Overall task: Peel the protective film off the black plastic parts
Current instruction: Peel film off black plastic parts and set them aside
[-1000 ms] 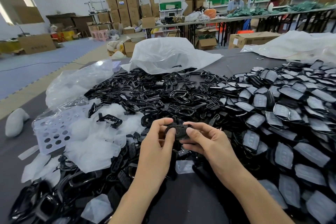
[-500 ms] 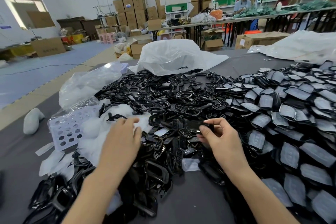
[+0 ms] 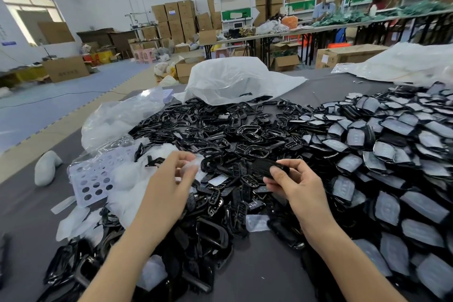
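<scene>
Left hand (image 3: 169, 189) pinches a film scrap (image 3: 190, 168) above the left waste heap (image 3: 127, 179); right hand (image 3: 296, 186) grips a bare black part (image 3: 264, 168), centre. Discard step; next probably fetch a filmed part (image 3: 344, 189), right.

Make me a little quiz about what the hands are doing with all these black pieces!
1. True or false: the right hand holds a black part.
2. Where is the pile of film-covered parts? A: on the person's left. B: on the person's right.
3. Fill in the gap: the purple sheet with holes lies nearer the ____ hand.

Key: 1 true. 2 B. 3 left.
</scene>
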`<state>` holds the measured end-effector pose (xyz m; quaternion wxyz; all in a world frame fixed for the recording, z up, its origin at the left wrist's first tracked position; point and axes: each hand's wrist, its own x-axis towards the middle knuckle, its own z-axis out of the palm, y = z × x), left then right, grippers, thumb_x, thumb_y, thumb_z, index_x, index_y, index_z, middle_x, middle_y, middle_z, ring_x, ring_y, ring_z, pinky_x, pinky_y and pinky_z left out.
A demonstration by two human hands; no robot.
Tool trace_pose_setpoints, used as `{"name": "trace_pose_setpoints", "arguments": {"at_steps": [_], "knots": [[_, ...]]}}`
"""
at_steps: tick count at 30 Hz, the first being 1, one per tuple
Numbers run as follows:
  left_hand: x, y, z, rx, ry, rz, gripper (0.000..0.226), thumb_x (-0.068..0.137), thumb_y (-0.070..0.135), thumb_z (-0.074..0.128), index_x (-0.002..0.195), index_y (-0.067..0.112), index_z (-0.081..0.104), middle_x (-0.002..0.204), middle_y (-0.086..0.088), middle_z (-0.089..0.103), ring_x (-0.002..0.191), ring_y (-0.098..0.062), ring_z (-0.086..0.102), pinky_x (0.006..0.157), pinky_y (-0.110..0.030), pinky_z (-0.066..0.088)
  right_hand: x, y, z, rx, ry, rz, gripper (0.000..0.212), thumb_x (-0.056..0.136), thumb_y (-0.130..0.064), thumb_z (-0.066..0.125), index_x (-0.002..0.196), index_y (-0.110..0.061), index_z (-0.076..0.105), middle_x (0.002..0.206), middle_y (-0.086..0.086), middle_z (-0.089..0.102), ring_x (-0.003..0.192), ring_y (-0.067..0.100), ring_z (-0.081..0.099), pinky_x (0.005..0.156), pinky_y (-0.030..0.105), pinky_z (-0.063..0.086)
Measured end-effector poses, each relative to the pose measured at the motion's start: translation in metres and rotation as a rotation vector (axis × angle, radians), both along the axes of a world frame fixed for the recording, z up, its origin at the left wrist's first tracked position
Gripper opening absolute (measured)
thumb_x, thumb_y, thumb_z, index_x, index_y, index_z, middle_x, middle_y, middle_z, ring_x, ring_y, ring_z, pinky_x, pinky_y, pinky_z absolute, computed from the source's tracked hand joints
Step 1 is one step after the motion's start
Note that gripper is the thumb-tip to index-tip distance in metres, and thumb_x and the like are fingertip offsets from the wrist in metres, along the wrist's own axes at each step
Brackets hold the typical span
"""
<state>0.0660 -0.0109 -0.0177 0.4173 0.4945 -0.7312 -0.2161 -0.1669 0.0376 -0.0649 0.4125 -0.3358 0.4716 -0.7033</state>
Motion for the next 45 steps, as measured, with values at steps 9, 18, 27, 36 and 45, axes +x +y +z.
{"name": "trace_pose_setpoints", "arguments": {"at_steps": [9,18,27,36,45], "knots": [[-0.077,0.015,-0.027,0.255,0.359,-0.261,0.020,0.094,0.015,0.066,0.106,0.030,0.060,0.078,-0.003,0.074,0.068,-0.014,0.068,0.064,-0.020,0.053,0.000,0.003,0.011,-0.061,-0.340,0.186,0.024,0.075,-0.017,0.074,0.097,-0.014,0.066,0.103,0.015,0.075,0.093,0.026,0.075,0.075,0.032,0.063],[-0.079,0.018,-0.040,0.257,0.490,-0.325,0.010,0.100,0.017,0.058,0.098,0.025,0.064,0.075,-0.005,0.072,0.066,-0.013,0.065,0.067,-0.019,0.052,-0.001,0.001,0.006,-0.034,-0.301,0.251,0.018,0.075,-0.013,0.076,0.092,-0.013,0.072,0.101,0.018,0.074,0.083,0.023,0.072,0.074,0.030,0.061],[-0.076,0.020,-0.046,0.043,0.159,-0.190,0.028,0.097,0.024,0.062,0.103,0.051,0.062,0.095,0.029,0.070,0.092,0.007,0.066,0.080,-0.006,0.045,-0.007,-0.002,0.006,-0.019,-0.329,0.113,0.024,0.073,-0.014,0.074,0.096,-0.013,0.066,0.088,0.011,0.075,0.076,0.021,0.075,0.067,0.029,0.061],[-0.079,0.028,-0.048,0.013,-0.012,-0.299,0.029,0.101,0.027,0.055,0.119,0.049,0.062,0.096,0.040,0.064,0.093,0.015,0.062,0.077,-0.002,0.040,-0.009,-0.003,0.001,-0.013,-0.290,0.029,0.018,0.086,-0.006,0.070,0.103,-0.009,0.064,0.086,0.010,0.076,0.083,0.025,0.076,0.068,0.026,0.060],[-0.082,0.027,-0.045,0.027,0.255,-0.247,0.021,0.097,0.022,0.063,0.105,0.040,0.069,0.092,0.015,0.067,0.085,-0.007,0.065,0.076,-0.016,0.048,-0.001,0.000,0.001,0.024,-0.178,0.146,0.012,0.089,-0.005,0.070,0.099,-0.011,0.067,0.086,0.008,0.075,0.080,0.019,0.075,0.068,0.025,0.059]]}}
